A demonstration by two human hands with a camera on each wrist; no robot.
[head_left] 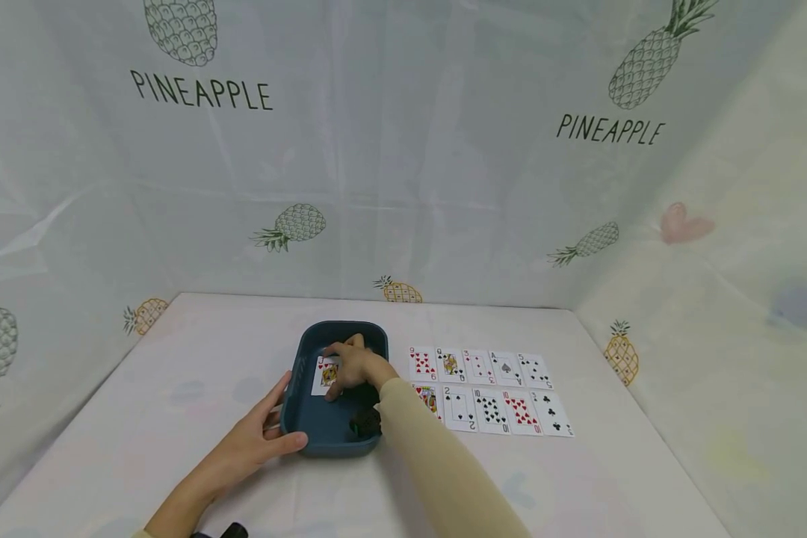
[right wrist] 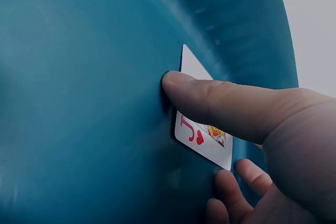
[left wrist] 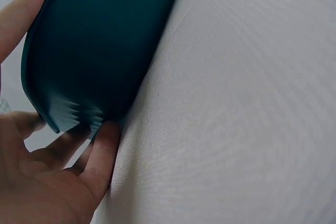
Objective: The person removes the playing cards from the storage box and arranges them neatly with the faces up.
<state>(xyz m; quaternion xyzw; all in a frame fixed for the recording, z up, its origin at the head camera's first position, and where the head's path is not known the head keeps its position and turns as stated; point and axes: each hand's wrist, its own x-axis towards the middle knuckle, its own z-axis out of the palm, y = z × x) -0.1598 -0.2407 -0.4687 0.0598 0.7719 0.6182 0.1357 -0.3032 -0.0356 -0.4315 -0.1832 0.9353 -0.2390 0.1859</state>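
Note:
A dark blue tray (head_left: 323, 433) with rounded corners sits on the table. Its left side is held by my left hand (head_left: 252, 441), thumb at the near corner and fingers along the outer wall. In the left wrist view those fingers bend against the ribbed end of the tray (left wrist: 100, 45). Inside, a jack of hearts playing card (head_left: 319, 377) lies face up near the left wall. My right hand (head_left: 356, 366) reaches into the tray and grips this card, the thumb at one edge. In the right wrist view, the thumb covers part of the card (right wrist: 195, 136).
Right of the tray, several playing cards (head_left: 479, 368) lie face up in two rows, the nearer row partly behind the right sleeve (head_left: 437, 463). A small dark object (head_left: 365, 424) shows at the right wrist. A pineapple-print sheet (head_left: 403, 164) hangs behind the table.

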